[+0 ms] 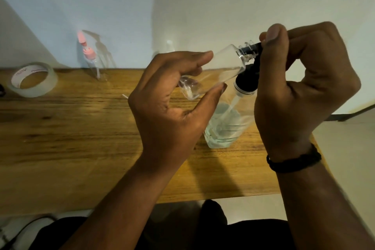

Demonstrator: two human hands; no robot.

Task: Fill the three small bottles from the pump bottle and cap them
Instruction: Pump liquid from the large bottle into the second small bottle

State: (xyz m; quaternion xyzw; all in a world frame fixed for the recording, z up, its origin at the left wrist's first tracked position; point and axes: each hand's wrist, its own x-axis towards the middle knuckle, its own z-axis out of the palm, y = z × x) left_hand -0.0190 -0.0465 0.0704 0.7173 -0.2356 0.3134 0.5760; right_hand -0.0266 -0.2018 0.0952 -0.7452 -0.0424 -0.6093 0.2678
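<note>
My left hand (172, 95) holds a small clear bottle (221, 67) tilted on its side, mouth pointing right. The bottle's neck meets the black pump head (248, 78) of the large clear pump bottle (225, 126), which stands on the wooden table (81, 138) with some liquid at its bottom. My right hand (300, 87) grips the black nozzle (254, 47) between thumb and fingers at the small bottle's mouth. Another small clear bottle with a pink cap (92, 61) stands at the back left. A faint clear bottle (170, 46) stands behind my left hand.
A roll of clear tape (32, 79) lies at the table's far left. The wall runs right behind the table. The table's right edge is near my right wrist, which wears a black band (294, 159). Floor shows to the right.
</note>
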